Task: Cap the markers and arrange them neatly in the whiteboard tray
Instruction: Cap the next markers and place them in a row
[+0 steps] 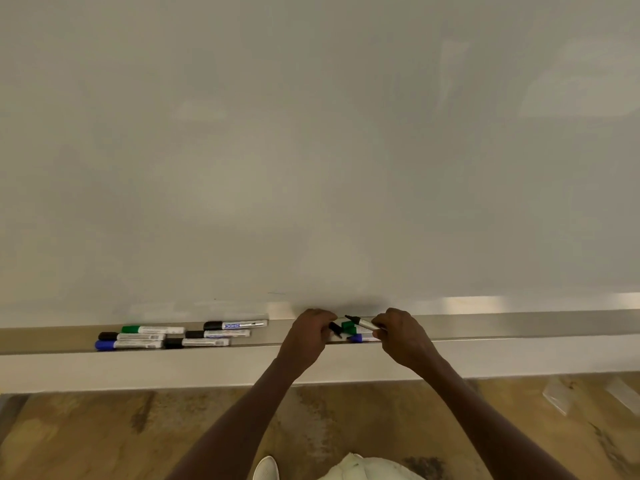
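My right hand (398, 332) grips an uncapped black marker (362, 322), its tip pointing left. My left hand (310, 332) pinches a black cap (335, 329) just left of that tip, a small gap between them. Between my hands, a green cap (348, 327) and a blue-capped marker (360, 338) lie in the whiteboard tray (485, 327). Several capped markers lie in a loose group at the tray's left: a green one (152, 329), black ones (235, 324) and a blue one (128, 345).
The whiteboard (311, 150) fills the view above the tray. A pale ledge (138, 370) runs below the tray, with wooden floor (104, 434) under it. My shoe (266, 468) shows at the bottom edge.
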Demonstrator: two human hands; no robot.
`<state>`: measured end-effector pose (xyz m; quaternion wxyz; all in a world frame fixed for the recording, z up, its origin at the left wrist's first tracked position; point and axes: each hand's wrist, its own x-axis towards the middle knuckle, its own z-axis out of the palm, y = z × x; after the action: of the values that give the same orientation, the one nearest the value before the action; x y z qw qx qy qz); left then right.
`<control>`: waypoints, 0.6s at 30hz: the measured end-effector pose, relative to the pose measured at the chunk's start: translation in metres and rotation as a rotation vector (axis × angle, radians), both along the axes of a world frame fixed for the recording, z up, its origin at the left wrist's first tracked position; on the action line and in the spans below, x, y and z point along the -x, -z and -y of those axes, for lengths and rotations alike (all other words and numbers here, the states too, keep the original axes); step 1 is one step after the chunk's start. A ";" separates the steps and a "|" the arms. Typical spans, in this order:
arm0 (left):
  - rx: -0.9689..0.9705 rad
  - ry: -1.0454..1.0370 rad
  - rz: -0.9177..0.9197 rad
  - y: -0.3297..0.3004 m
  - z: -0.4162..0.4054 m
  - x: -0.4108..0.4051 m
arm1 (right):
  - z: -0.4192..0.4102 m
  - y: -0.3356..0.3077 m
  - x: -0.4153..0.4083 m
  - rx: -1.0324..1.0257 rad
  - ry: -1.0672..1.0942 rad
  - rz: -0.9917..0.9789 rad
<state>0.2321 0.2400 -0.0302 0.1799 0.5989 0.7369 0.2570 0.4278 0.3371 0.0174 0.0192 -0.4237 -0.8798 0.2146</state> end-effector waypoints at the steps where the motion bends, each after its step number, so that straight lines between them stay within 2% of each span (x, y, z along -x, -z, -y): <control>1: -0.006 0.002 -0.012 0.001 -0.004 -0.004 | -0.004 0.000 -0.006 -0.002 0.005 -0.008; 9: 0.080 0.040 -0.168 0.019 -0.012 -0.017 | -0.018 0.000 -0.021 0.021 -0.018 -0.065; 12: 0.102 0.021 -0.115 0.020 -0.010 -0.020 | -0.019 0.002 -0.022 0.023 -0.033 -0.073; 18: 0.038 -0.112 0.126 0.008 0.004 -0.012 | -0.013 0.003 -0.014 -0.033 -0.140 -0.093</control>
<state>0.2444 0.2361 -0.0386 0.2225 0.5359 0.7611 0.2899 0.4418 0.3505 0.0145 0.0519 -0.3505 -0.9089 0.2201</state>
